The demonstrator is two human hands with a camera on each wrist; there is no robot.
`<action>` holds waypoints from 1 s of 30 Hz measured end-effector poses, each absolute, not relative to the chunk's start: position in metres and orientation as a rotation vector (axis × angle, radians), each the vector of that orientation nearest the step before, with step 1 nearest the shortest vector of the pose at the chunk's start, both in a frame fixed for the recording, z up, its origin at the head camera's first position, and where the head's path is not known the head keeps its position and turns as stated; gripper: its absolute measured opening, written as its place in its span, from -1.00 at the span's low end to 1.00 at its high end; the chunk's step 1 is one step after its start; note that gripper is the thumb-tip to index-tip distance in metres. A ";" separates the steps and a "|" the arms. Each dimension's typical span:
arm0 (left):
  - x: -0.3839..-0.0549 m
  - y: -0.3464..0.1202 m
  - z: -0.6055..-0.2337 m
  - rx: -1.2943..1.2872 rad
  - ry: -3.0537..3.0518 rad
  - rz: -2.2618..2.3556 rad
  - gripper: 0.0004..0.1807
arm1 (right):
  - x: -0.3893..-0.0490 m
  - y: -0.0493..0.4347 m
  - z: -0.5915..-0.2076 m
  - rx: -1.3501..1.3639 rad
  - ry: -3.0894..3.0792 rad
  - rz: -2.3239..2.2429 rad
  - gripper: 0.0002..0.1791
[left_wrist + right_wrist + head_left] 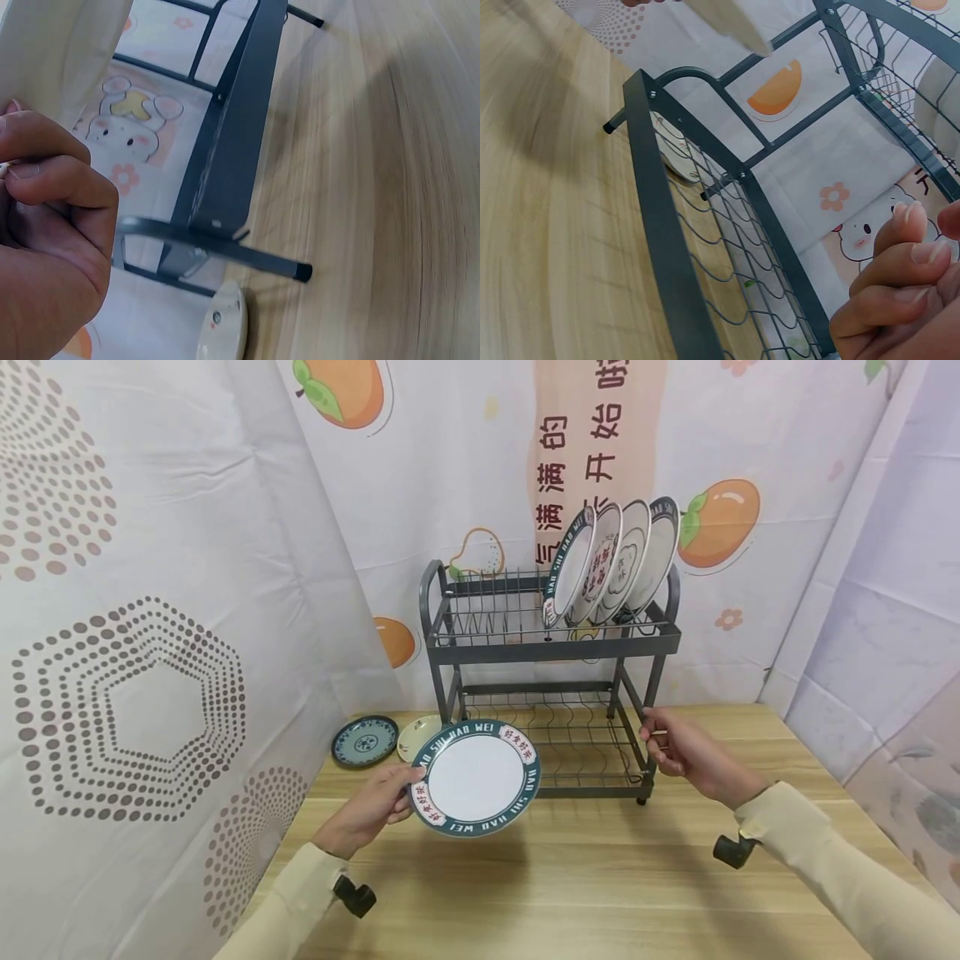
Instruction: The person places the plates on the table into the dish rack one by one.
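Observation:
My left hand [375, 806] grips the left rim of a round plate [476, 777] with a white centre and a dark teal lettered border. The plate is tilted, its face toward the head camera, and held in front of the lower tier of a dark metal dish rack [555, 649]. Several plates [576, 568] stand on edge at the right of the upper tier. Beside the rack's right front leg is my right hand [693, 756], its fingers loosely curled around nothing; the right wrist view shows these curled fingers [892, 277] too.
On the wooden table [600, 877], left of the rack, lie a blue-green patterned plate [365, 741] and a cream plate [412, 735], partly hidden behind the held one. The lower tier has a wavy wire grid [577, 735]. Printed curtains [165, 568] hang at the back and sides.

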State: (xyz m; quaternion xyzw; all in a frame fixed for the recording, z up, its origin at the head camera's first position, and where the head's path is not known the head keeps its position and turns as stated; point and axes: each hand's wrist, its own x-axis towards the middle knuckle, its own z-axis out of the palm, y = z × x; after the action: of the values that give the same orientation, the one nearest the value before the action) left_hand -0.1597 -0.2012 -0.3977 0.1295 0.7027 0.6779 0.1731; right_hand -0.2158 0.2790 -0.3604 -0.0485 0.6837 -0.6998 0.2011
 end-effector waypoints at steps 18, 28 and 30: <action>-0.163 -0.168 -0.397 0.481 1.901 1.864 -0.68 | -0.205 0.261 -0.370 -0.197 1.983 -1.791 -0.53; -0.167 -0.151 -0.398 0.512 1.841 1.867 -0.68 | -0.192 0.251 -0.372 -0.279 1.939 -1.740 -0.51; -0.167 -0.148 -0.398 0.487 1.841 1.872 -0.69 | -0.190 0.248 -0.371 -0.300 1.929 -1.732 -0.49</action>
State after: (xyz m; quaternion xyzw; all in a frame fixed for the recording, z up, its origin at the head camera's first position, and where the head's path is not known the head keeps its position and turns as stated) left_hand -0.1671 -0.1484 -0.3980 0.1774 0.6703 0.6816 0.2337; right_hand -0.1905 0.2477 -0.3714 -0.1109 0.7131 -0.6405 0.2628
